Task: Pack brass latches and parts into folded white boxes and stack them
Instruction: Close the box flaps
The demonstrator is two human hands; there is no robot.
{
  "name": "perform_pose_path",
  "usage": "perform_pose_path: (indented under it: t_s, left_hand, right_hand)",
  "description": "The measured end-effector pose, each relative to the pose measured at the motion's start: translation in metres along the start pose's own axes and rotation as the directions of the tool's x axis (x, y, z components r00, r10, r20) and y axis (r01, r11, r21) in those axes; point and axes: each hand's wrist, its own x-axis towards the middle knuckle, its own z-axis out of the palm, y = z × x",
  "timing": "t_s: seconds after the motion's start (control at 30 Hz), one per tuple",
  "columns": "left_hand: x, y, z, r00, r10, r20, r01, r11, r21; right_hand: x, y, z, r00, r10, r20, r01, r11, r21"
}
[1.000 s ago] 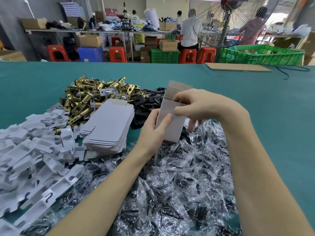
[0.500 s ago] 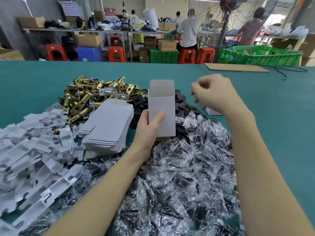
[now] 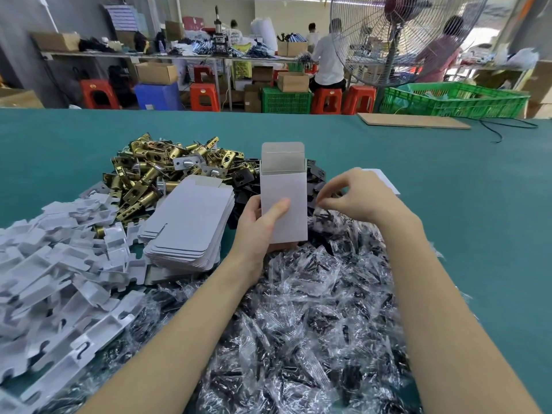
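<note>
Left hand [image 3: 263,225] grips the upright white cardboard box [image 3: 283,201], flap open; keep its mouth steady. Right hand [image 3: 355,195] pinches toward the black parts in clear plastic bags [image 3: 322,294]; whether it holds 1 is unclear.

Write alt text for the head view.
A left hand holds an upright white box, top flap open, while the right hand reaches down toward black parts beside it. Brass latches, flat box blanks and bagged parts cover the green table.

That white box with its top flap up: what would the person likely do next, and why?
Probably the right hand picks a black plate and drops it in. The left hand holds the white box upright and open, and the right fingers are curled beside those plates.
</note>
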Motion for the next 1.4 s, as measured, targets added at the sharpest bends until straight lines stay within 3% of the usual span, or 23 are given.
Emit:
perform_pose_path:
  t_s: [0.2,0.37,0.47,0.53,0.63,0.8,0.97,1.17,1.4]
  left_hand:
    - [0.0,0.0,-0.002,0.999,-0.024,0.038,0.024,1.0,0.012]
    - [0.0,0.0,-0.002,0.998,-0.021,0.053,0.019,0.999,0.041]
    - [-0.001,0.001,-0.002,0.998,-0.019,0.053,0.017,0.999,0.034]
    - [-0.002,0.001,-0.002,0.998,-0.02,0.058,0.018,0.999,0.038]
    - [-0.004,0.003,-0.002,0.997,-0.026,0.073,0.022,0.999,0.048]
    - [-0.005,0.003,-0.001,0.997,-0.014,0.081,0.008,0.997,0.076]
    - [-0.006,0.003,0.001,0.997,0.0,0.076,-0.008,0.993,0.116]
    - [-0.007,0.005,0.0,0.997,-0.009,0.082,0.0,0.994,0.108]
    - [-0.007,0.004,0.0,0.993,0.017,0.114,-0.033,0.99,0.139]
  right_hand:
    - [-0.004,-0.007,-0.022,0.963,0.04,-0.265,0.025,0.97,0.24]
    - [-0.017,-0.02,-0.047,0.942,0.056,-0.332,0.127,0.853,0.506]
    - [-0.024,-0.031,-0.061,0.931,-0.048,-0.361,0.265,0.769,0.582]
    - [-0.026,-0.04,-0.063,0.913,-0.15,-0.379,0.343,0.783,0.518]
    - [-0.023,-0.053,-0.054,0.869,-0.266,-0.418,0.38,0.899,0.217]
    - [-0.016,-0.065,-0.036,0.935,-0.25,-0.251,0.256,0.967,-0.009]
    - [-0.017,-0.067,-0.031,0.963,-0.253,-0.096,0.246,0.966,-0.078]
    - [-0.017,-0.066,-0.029,0.923,-0.233,-0.308,0.199,0.97,-0.136]
    - [-0.019,-0.064,-0.035,0.989,-0.09,0.121,0.113,0.975,-0.193]
